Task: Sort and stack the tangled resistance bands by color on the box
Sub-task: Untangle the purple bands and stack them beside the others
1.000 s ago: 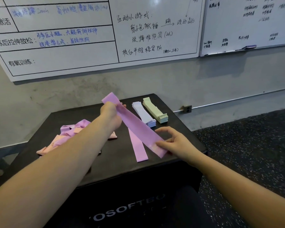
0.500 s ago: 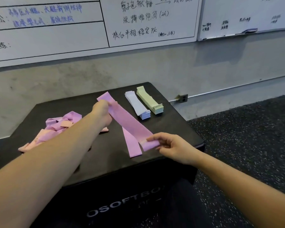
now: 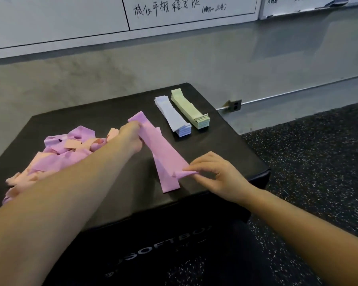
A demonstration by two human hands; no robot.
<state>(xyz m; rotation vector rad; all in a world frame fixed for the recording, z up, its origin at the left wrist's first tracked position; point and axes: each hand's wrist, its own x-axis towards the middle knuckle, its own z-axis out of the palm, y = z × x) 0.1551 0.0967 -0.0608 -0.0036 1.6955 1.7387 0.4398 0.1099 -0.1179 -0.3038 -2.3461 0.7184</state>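
Observation:
A purple band (image 3: 163, 149) is stretched between my hands just above the black box (image 3: 225, 141). My left hand (image 3: 130, 135) grips its far end, and my right hand (image 3: 213, 172) pinches its near end, which is folded to a point. Under it another purple band (image 3: 168, 182) lies flat on the box. A tangled heap of purple and peach bands (image 3: 56, 153) sits at the box's left. A blue stack (image 3: 172, 116) and a green stack (image 3: 189, 109) lie side by side at the far right.
A concrete wall with whiteboards (image 3: 174, 15) rises close behind the box. Speckled black rubber floor (image 3: 318, 151) extends to the right. A wall socket (image 3: 235, 105) with a conduit sits low on the wall at the right.
Both hands have lowered the purple band toward the flat purple band on the box. The right hand has shifted from a loose touch to a pinch on the near end. The camera has tilted down.

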